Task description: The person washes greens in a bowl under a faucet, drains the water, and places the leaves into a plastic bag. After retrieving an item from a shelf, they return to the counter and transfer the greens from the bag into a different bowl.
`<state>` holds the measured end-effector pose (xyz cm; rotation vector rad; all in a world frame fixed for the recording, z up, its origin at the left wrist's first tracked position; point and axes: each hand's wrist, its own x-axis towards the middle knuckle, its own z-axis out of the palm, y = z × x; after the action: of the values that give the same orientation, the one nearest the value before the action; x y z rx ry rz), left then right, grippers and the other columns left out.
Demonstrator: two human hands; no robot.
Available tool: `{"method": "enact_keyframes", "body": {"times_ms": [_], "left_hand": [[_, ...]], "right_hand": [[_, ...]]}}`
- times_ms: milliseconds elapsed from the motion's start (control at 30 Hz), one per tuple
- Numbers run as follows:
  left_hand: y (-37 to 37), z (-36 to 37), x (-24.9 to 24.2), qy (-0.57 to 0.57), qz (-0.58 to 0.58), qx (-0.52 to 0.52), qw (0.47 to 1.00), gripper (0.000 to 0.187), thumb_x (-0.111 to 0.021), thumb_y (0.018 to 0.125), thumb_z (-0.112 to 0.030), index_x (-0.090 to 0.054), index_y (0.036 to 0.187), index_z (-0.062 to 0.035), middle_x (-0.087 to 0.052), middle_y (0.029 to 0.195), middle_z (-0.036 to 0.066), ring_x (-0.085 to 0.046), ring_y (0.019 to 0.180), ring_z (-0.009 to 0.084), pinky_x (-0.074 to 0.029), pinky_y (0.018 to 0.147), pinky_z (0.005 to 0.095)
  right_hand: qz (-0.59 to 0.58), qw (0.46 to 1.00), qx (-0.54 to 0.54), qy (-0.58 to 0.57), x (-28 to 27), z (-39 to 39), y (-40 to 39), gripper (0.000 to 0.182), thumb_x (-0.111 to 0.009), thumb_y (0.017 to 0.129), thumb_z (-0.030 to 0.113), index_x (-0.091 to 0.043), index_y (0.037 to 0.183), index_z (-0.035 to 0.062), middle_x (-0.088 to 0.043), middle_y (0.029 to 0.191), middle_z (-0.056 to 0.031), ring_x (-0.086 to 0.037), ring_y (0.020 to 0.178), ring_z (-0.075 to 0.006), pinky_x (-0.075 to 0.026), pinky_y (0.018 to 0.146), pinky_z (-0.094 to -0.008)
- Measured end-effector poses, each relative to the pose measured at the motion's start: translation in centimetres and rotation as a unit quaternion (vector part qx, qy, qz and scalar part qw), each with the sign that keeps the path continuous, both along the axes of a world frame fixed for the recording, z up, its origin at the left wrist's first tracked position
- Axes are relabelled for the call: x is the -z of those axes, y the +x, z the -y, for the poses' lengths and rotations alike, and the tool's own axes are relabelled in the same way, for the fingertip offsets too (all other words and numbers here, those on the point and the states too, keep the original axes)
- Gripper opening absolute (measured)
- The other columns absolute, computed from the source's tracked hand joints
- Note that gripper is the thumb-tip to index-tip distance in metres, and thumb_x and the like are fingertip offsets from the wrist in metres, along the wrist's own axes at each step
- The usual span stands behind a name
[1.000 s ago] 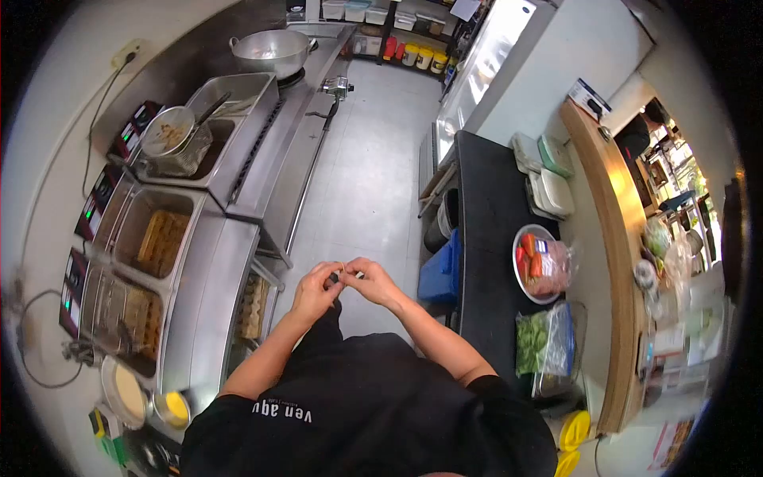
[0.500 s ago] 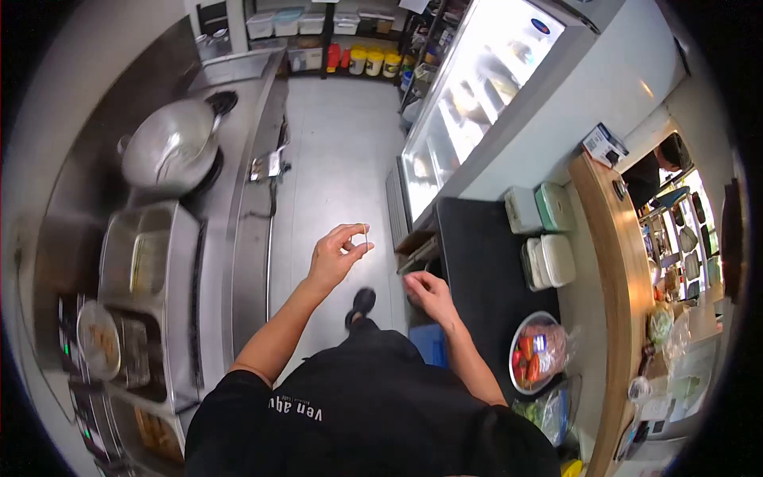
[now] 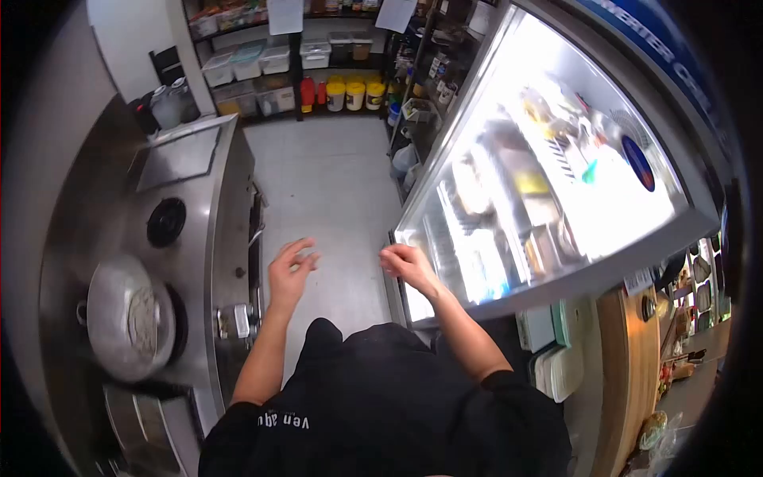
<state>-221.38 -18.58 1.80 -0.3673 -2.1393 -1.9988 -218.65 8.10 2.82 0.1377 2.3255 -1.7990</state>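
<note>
My left hand [image 3: 292, 274] is raised over the floor, its fingers curved and a little apart from the thumb. I cannot make out the thin loop that was on it earlier. To the right, my right hand [image 3: 407, 265] has its fingers curled together in front of the fridge's near edge; whatever they may hold is too small or blurred to see. Closest to the right hand is the glass-door fridge [image 3: 509, 284], brightly lit, with blurred packs and bottles inside. Neither hand visibly touches the fridge.
On the left, a steel stove counter [image 3: 199, 230] carries a big metal wok [image 3: 107, 318] and a black burner [image 3: 166, 222]. Ahead, shelves hold tubs [image 3: 315, 54] and yellow-lidded buckets [image 3: 354, 95]. A wooden ledge [image 3: 624, 374] and lidded containers [image 3: 560, 374] stand at the right.
The view has moved forward along the aisle, so the fridge is nearer. My left hand shifted left, and the thin loop between its finger and thumb no longer shows. My right hand rose slightly.
</note>
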Motion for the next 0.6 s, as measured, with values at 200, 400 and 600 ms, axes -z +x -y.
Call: {"method": "enact_keyframes", "body": {"times_ms": [200, 400, 600], "left_hand": [[-19.3, 3.5, 8.2, 0.038, -0.035, -0.128, 0.99, 0.025, -0.066, 0.084, 0.0, -0.062, 0.108, 0.0007, -0.058, 0.111, 0.007, -0.062, 0.071, 0.0107, -0.054, 0.061, 0.023], [-42.9, -1.3, 4.6, -0.012, -0.01, -0.045, 0.999, 0.028, -0.067, 0.084, -0.003, -0.059, 0.111, 0.0004, -0.058, 0.111, 0.007, -0.06, 0.074, 0.0106, -0.052, 0.06, 0.0231], [-63.6, -13.3, -1.4, -0.057, -0.085, 0.121, 0.987, 0.028, -0.069, 0.083, -0.006, -0.062, 0.109, -0.0021, -0.059, 0.108, 0.01, -0.061, 0.069, 0.0128, -0.053, 0.063, 0.0245]], "right_hand": [[-0.085, 0.981, -0.107, 0.134, 1.6, 0.1, -21.3, 0.031, -0.056, 0.092, 0.03, -0.064, 0.102, 0.0022, -0.068, 0.089, -0.0129, -0.065, 0.083, -0.026, -0.051, 0.076, -0.0346], [-0.039, 0.965, -0.082, 0.247, 4.2, -4.6, -36.3, 0.031, -0.056, 0.091, 0.032, -0.065, 0.105, 0.0066, -0.068, 0.095, -0.014, -0.064, 0.092, -0.0304, -0.049, 0.08, -0.038], [-0.011, 0.987, 0.079, 0.14, 6.2, -10.4, -49.0, 0.027, -0.057, 0.092, 0.028, -0.065, 0.102, 0.0044, -0.066, 0.082, -0.0086, -0.062, 0.073, -0.0193, -0.048, 0.07, -0.031]]}}
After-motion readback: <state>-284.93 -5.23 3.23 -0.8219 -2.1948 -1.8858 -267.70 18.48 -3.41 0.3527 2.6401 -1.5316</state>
